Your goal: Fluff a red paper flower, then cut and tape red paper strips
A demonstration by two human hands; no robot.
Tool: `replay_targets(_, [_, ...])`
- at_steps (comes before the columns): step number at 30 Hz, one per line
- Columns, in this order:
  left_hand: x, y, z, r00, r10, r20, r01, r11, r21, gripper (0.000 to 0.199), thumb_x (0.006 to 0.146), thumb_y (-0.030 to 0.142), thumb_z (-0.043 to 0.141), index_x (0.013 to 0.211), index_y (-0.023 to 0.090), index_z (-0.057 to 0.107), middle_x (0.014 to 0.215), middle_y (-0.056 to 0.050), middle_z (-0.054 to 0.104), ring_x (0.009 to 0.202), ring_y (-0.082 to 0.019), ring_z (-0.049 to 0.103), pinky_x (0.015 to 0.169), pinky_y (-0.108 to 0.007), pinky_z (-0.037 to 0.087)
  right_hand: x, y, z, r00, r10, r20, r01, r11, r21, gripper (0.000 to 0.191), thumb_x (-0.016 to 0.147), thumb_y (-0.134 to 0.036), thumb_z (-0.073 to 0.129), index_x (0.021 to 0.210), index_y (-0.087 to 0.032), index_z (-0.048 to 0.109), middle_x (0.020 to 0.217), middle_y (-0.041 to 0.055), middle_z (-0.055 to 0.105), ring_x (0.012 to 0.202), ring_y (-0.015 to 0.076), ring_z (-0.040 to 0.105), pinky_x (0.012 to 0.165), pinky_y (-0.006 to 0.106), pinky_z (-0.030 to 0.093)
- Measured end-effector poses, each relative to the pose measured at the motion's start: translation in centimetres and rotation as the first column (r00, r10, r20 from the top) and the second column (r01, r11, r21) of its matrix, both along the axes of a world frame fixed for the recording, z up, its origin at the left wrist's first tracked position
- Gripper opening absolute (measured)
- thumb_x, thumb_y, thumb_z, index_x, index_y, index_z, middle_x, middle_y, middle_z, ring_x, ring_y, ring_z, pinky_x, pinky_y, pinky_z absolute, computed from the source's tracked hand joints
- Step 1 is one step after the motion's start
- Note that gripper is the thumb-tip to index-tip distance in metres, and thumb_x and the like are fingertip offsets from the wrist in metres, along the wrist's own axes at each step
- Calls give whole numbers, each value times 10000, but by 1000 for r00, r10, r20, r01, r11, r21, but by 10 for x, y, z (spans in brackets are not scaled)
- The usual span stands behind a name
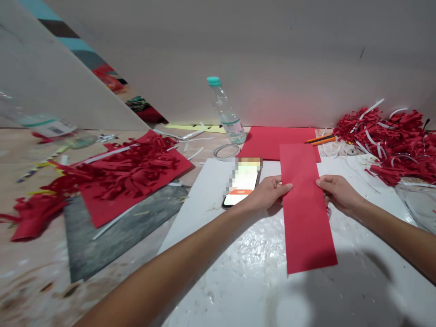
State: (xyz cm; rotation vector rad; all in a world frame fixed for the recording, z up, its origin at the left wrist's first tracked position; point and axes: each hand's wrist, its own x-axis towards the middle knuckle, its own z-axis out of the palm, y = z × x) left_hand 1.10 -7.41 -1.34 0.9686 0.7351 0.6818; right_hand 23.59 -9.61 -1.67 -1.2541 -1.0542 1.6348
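Both hands hold one long strip of red paper (304, 218) just above a glossy white board (245, 272). My left hand (270, 193) pinches its left edge, with the thumb on top and the fingers behind. At the opposite edge, my right hand (337, 193) grips the paper the same way. The strip looks flat and smooth, its far end narrower in view. A phone (238, 198) with a lit screen lies on the board, left of my left hand. Behind the strip rests a larger red sheet (272, 141).
An orange cutter knife (322, 140), a tape roll (226, 151) and a water bottle (231, 120) stand or lie near the wall. Fringed red paper (405, 141) is heaped at right, more fringed pieces (132, 177) at left over a grey board (112, 240). Another bottle (47, 125) is far left.
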Motion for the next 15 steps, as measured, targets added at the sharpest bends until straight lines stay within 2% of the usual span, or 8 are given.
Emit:
replay_targets(2, [-2,0,6,995,-9,-101,20,994,103,367,800,410,780,1012,117,716,793,-84,725,725,-188,678,693,-300,510,-1,-2,-1,998,-24,62,23,999,26,417,713,-544,761,675,-170,581,463,-25,578,331,75,472,335,192,363])
replay_targets(6, [-7,3,12,959,18,-281,66,956,285,303,878,396,676,999,124,728,849,-93,747,807,-210,694,729,-308,514,-4,-6,1,969,-115,220,77,982,171,424,817,-566,655,655,-183,569,431,-29,549,303,62,403,307,189,250])
replay_targets(8, [-8,3,11,959,6,-283,80,954,289,322,889,415,653,1009,125,723,911,-103,753,822,-210,693,743,-317,515,-4,-8,4,968,-119,223,75,978,196,390,803,-536,683,664,-183,593,444,-39,541,326,63,415,326,191,272])
replay_targets(12, [-8,0,6,966,-64,-252,121,969,217,378,859,451,680,1005,103,705,911,-119,746,797,-213,692,740,-328,512,-1,-6,12,988,-37,149,6,980,199,356,699,-498,790,675,-182,626,465,-39,564,375,89,503,393,212,407])
replay_targets(15, [-13,0,5,955,-52,-291,118,969,216,380,837,465,704,944,100,701,874,-115,740,779,-213,691,715,-318,509,11,0,16,972,-26,232,-20,981,193,479,737,-608,737,592,-180,580,425,-5,564,331,97,489,340,217,367])
